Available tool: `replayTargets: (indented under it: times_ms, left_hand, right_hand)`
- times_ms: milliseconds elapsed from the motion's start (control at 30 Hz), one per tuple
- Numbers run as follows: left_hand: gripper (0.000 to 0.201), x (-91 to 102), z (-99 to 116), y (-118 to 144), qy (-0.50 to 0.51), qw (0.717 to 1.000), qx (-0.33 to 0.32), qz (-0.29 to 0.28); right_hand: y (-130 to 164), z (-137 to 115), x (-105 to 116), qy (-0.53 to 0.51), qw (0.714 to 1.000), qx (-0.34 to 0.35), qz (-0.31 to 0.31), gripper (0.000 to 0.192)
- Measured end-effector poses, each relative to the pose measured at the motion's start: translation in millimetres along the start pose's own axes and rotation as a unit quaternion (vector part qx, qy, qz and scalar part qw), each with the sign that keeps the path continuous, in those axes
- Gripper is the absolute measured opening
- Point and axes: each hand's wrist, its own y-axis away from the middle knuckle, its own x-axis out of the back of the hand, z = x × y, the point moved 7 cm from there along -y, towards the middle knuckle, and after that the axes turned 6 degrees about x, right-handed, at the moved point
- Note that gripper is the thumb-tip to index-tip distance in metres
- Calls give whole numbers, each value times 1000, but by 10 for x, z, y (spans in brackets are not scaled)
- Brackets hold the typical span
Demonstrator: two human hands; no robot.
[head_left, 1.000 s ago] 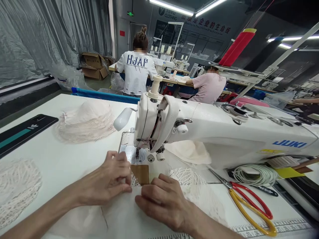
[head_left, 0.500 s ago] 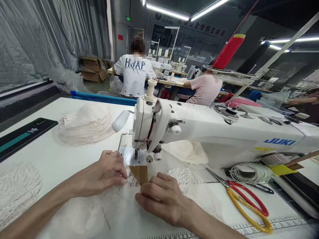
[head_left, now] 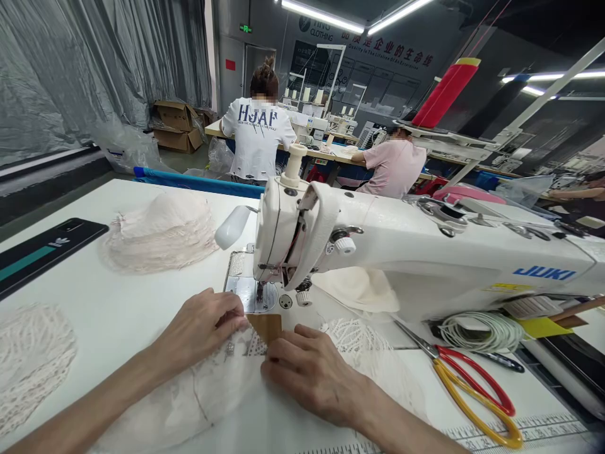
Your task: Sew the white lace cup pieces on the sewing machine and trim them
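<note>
Lace, white and open-patterned, lies with a sheer white fabric piece [head_left: 222,384] in the lower centre of the frame, just short of the sewing machine's needle and presser foot [head_left: 259,291]. Both hands press it flat against the white surface [head_left: 108,302]. The left hand [head_left: 201,328] lies palm down with its fingers bent, the tips pinning the fabric's forward edge beside a small tan rectangular patch [head_left: 267,326]; the right hand [head_left: 312,372] is likewise curled over, knuckles up, fingertips on the cloth just below that patch. Neither grips anything in the air (it is pressing and aligning, as far as I can judge).

The edge has not yet gone under the foot, so the work looks to be at the lining-up stage, with the stitching of this piece not begun.

Just right of the hands more white lace [head_left: 359,337] trails toward the white JUKI sewing machine [head_left: 425,252], and a cream moulded cup [head_left: 359,289] sits beneath its arm. Further right lie red-and-yellow-handled scissors [head_left: 472,391] and a coil of white cord [head_left: 477,331]. At mid left a stack of pale pink lace pieces [head_left: 163,230] rests, with another white lace pile [head_left: 28,359] at the lower left edge. Two other people work at benches in the upper centre.
</note>
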Motion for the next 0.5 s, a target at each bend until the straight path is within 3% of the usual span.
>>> replayTargets:
  times_ms: [267,500]
  left_hand:
    - [21,-12,-16,-22,-22,1000,-13,9]
    - [18,-20,12,-13,-29,999,-8,11]
  right_hand:
    - [7,40,-11,0,1000,-24,-2,24]
    - [32,44,-19,4,1000,-25,-7,14]
